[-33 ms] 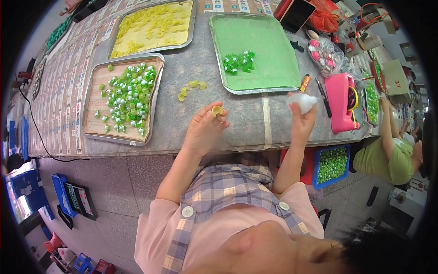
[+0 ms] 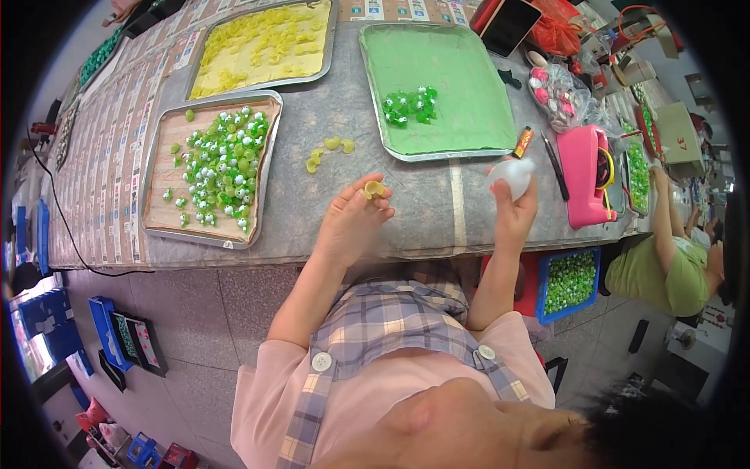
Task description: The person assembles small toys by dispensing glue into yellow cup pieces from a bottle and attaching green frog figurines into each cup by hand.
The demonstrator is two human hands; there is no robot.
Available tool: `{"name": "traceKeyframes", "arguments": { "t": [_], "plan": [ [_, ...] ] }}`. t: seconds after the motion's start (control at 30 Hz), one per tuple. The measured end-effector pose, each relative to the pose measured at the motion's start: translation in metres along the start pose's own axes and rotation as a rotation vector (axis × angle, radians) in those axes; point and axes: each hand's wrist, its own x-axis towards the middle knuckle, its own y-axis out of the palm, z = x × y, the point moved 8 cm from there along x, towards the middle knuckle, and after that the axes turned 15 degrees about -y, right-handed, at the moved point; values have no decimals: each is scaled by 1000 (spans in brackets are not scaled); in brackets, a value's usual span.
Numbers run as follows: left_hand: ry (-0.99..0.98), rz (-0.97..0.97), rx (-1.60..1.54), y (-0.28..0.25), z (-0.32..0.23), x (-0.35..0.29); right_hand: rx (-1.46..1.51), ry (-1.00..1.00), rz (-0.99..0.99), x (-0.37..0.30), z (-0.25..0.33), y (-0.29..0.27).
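My left hand (image 2: 349,220) pinches a small yellow cup-shaped plastic piece (image 2: 374,188) above the near part of the table. To its right, my right hand (image 2: 516,213) is wrapped round a white squeeze bottle (image 2: 512,179), raised off the tabletop near the green tray. Several loose yellow pieces (image 2: 332,144) lie on the grey table cover beyond my left hand. At the left, a paper-lined tray (image 2: 162,195) bears many small green pieces with white eye-like balls (image 2: 226,166). The green-lined tray (image 2: 445,70) holds a small cluster of green pieces (image 2: 409,107).
Farther back stands a tray of yellow pieces (image 2: 262,43). An orange tube (image 2: 523,142), a black pen-like tool (image 2: 555,166) and a pink holder (image 2: 582,176) lie right of my right hand. Below the table edge is a blue basket (image 2: 569,286); a person in green (image 2: 660,273) sits at right.
My right hand has shifted slightly left, and the white bottle has turned a little with it. My left hand and the yellow piece are almost where they were.
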Motion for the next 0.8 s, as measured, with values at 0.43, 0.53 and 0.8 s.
{"name": "traceKeyframes", "arguments": {
  "t": [0.43, 0.53, 0.8],
  "plan": [
    [-5, 69, -29, 2, 1, -4, -34, -532, 192, -16, 74, 57],
    [11, 63, -38, 3, -1, -5, -147, -612, 289, -24, 78, 69],
    [14, 36, -42, 2, -1, -7, -152, -580, 321, -24, 78, 76]
  ]
}}
